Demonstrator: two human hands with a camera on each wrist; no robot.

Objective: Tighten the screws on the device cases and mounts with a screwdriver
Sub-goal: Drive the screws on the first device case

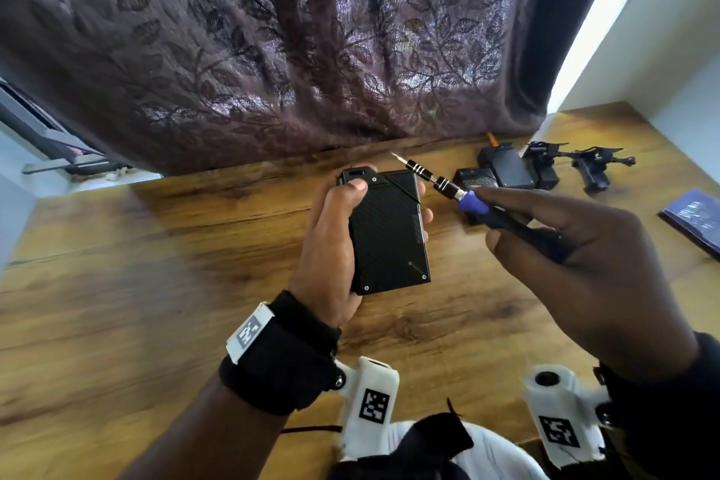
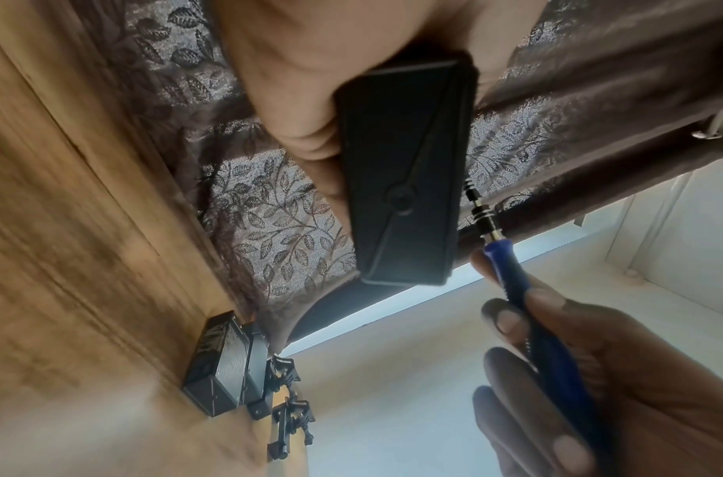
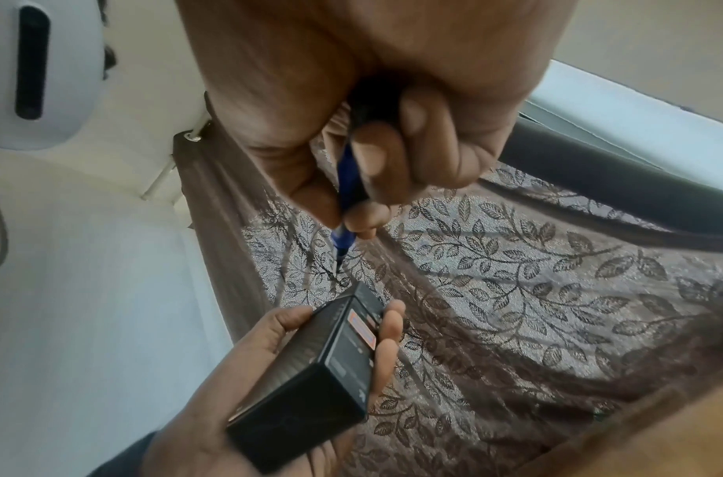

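1. We see the left hand [image 1: 331, 245] wrapped around a black case [image 1: 389, 230], thumb pressed on its near-left edge at the top and fingertips curling round the far edge, so the case is clamped flat-side-up above the wooden table [image 1: 156, 284].
2. The case shows small silver screws [image 1: 366, 288] at its corners; the one closest to the heel of that hand sits at the lower left corner.
3. From the left wrist view, the narrow side of the case [image 2: 404, 174] runs out from the palm [image 2: 294, 96], with a round recess partway along it.
4. The right hand [image 1: 584, 265] pinches a screwdriver [image 1: 448, 189] between thumb and fingers, closed round its blue and black handle.
5. The screwdriver's metal tip points away from that grip toward the top right corner of the case; we cannot tell whether the tip touches it.
6. In the right wrist view, the screwdriver [image 3: 347, 206] drops out of the curled fingers [image 3: 392, 155] toward the case [image 3: 310, 380] held below.
7. Beyond the right hand's knuckles, more black cases [image 1: 502, 171] and black mounts [image 1: 584, 168] lie on the table near a patterned curtain [image 1: 272, 51].
8. To the outside of the right hand lies a dark booklet [image 1: 693, 218].
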